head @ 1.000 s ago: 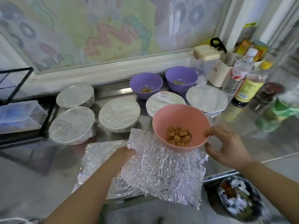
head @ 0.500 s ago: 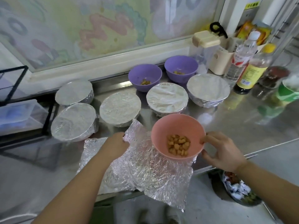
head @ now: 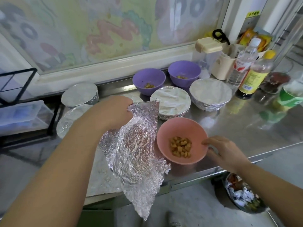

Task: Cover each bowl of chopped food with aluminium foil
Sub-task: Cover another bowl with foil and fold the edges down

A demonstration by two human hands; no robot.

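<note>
A pink bowl (head: 181,128) of chopped yellow-brown food stands uncovered near the counter's front edge. My right hand (head: 224,151) grips its right rim, thumb inside. My left hand (head: 113,112) pinches the top corner of a crinkled foil sheet (head: 136,151), lifted off the counter to the left of the bowl, its lower end hanging past the edge. Another foil sheet (head: 101,176) lies flat beneath. Two purple bowls (head: 148,79) (head: 184,72) with food stand uncovered at the back. Foil-covered bowls (head: 170,100) (head: 210,95) (head: 80,94) (head: 70,118) sit around them.
Bottles (head: 255,72), a cream container (head: 221,66) and a green cup (head: 291,95) crowd the back right of the steel counter (head: 246,125). A black wire rack with a clear box (head: 21,115) stands at the left. A bag of waste (head: 242,197) sits on the floor below.
My left hand has lifted the foil sheet up from under the pink bowl and drawn it left. The bowl now stands on bare counter, still held by my right hand.
</note>
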